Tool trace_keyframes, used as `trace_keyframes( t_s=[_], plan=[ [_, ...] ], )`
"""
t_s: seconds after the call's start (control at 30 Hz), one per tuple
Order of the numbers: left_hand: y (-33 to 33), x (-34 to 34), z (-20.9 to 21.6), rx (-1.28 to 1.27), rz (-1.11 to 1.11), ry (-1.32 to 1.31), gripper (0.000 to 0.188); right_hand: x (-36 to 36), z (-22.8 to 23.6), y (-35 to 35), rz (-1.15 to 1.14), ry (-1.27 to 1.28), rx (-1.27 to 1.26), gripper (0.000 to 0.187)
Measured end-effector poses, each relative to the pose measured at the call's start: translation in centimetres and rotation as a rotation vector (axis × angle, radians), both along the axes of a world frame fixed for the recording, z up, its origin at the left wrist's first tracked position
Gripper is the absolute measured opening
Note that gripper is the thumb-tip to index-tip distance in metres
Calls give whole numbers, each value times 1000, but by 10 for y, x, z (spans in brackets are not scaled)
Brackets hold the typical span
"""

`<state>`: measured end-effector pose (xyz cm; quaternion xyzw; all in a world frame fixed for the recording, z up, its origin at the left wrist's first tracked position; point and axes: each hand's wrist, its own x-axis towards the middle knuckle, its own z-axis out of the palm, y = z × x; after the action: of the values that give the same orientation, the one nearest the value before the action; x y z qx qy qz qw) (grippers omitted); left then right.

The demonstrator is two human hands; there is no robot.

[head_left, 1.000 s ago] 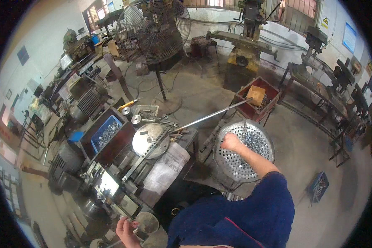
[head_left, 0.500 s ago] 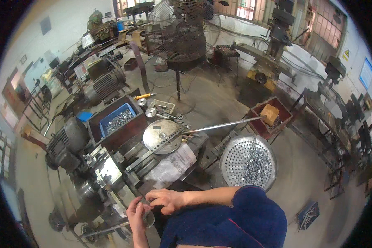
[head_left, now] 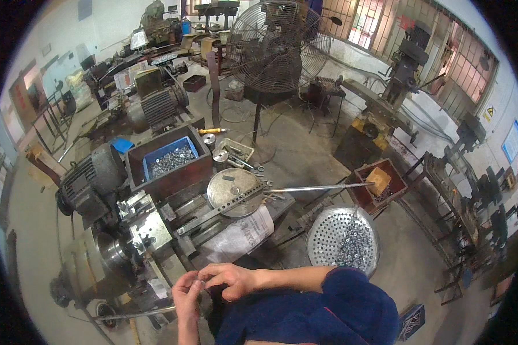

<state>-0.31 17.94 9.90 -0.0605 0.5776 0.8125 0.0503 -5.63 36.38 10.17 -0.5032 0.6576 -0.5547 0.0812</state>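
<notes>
One small piece (head_left: 202,281), apparently between fingers (head_left: 212,269)

Left hand (head_left: 186,294) close against right hand (head_left: 231,278), perforated pan (head_left: 323,237)

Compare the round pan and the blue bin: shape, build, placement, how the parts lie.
Shape: the pan is round; the bin is roughly rectangular.
Build: the pan is silvery and perforated; the bin is blue, with no holes visible.
Placement: the bin sits inside a brown box; the pan doesn't.
Fill: the pan's parts lie toward its right, leaving its left bare; the bin's spread across it.
Shared: both hold many small metal parts.
</notes>
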Motion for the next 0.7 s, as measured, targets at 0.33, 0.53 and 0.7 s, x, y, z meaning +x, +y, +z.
trace_keyframes(
  t_s=[0.33,0.53,0.7],
  plan=[
    [-5,1,-8,20,24,-1,28,3,4,-4,-49,13,0,45],
    [-1,4,-3,38,39,-1,32,7,2,-2,-95,69,9,44],
    [2,6,3,39,34,-15,37,7,3,1,-111,105,19,42]
  ],
)
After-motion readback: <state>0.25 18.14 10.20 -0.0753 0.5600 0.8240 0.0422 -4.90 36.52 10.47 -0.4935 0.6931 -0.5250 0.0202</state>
